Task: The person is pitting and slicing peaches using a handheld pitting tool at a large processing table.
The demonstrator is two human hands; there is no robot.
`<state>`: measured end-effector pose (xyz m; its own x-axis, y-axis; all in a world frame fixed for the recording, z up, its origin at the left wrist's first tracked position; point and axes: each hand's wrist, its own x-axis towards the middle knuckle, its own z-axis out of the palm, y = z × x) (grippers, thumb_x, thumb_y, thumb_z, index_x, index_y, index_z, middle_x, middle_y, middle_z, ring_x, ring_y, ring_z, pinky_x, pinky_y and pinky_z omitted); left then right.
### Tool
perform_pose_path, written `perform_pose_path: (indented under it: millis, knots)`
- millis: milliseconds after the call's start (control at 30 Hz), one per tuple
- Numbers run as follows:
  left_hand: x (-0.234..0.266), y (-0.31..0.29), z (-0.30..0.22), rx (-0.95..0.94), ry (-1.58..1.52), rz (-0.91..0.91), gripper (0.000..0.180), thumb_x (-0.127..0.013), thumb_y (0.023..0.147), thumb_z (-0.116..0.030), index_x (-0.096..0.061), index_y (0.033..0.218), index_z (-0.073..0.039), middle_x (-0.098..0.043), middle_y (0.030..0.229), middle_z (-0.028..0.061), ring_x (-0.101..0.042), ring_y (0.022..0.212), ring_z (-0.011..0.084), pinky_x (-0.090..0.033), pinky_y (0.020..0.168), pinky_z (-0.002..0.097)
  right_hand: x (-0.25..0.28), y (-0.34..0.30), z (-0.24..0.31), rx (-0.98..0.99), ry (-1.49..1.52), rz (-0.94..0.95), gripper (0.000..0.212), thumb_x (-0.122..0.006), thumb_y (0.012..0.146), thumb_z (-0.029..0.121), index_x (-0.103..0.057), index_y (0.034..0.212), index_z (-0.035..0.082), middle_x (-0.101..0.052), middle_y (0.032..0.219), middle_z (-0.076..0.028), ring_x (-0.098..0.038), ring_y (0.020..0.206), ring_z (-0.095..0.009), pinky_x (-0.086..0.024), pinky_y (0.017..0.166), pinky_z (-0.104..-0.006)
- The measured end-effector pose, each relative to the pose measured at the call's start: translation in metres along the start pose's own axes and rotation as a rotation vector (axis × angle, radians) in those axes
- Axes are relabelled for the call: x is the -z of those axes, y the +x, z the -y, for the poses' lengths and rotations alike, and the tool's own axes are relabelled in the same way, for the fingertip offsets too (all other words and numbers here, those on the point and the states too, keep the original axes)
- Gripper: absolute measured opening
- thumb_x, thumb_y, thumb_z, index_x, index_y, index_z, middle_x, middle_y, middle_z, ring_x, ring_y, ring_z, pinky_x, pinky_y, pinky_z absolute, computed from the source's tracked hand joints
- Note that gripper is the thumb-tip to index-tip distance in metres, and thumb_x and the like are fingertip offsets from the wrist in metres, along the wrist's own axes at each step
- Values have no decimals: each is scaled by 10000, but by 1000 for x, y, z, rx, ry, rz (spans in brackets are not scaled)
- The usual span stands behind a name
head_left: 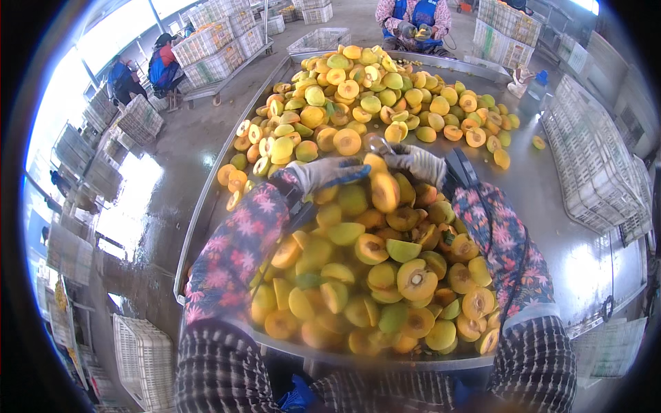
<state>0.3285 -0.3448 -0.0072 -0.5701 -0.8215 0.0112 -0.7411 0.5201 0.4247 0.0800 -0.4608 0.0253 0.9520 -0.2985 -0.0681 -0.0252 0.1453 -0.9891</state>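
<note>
My left hand (329, 172), in a grey glove with blue fingertips, reaches right and closes on a yellow-orange fruit (375, 164) above the pile. Just to its right, my right hand (418, 164) in a grey glove grips a small metal scoop (377, 143) whose round shiny end sits at the fruit's top. Both forearms wear flowered sleeve covers. Below the hands lies a heap of halved fruit (385, 275), cut faces up, several with dark pit hollows. It rests on a steel table (551, 227).
More halved and whole fruit (372, 96) is piled at the table's far end, where a seated person (413, 20) handles fruit. White plastic crates (595, 165) are stacked on the right, others stand on the left (141, 358). Two people (162, 65) work at the far left on the wet floor.
</note>
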Motion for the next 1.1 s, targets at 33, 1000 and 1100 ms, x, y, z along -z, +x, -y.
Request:
perform_pose_path:
  millis: [33, 1000, 1100]
  knots:
    - [2, -3, -19, -38, 57, 18, 499, -396, 921, -79, -338, 1400, -208, -355, 1408, 138, -407, 1253, 278, -320, 1048, 344, -3, -15, 5, -12, -138, 33, 430, -624, 868, 199, -507, 1255, 53, -553, 1193, -55, -503, 1084, -152, -408, 930, -304]
    - [28, 57, -26, 646, -59, 234, 481, -650, 768, -186, -521, 1230, -142, -629, 1028, 74, -589, 902, 184, -474, 769, 299, 48, -170, -58, -35, -517, -556, 337, -556, 907, 227, -524, 1190, 47, -600, 1034, -66, -509, 915, -143, -411, 862, -288]
    - [36, 26, -40, 643, -240, -32, 454, -670, 732, -113, -570, 1174, -125, -607, 936, 25, -535, 797, 106, -455, 701, 245, 42, -181, -56, -28, -688, -560, 307, -564, 897, 193, -527, 1162, 43, -602, 1039, -80, -512, 914, -145, -416, 856, -296]
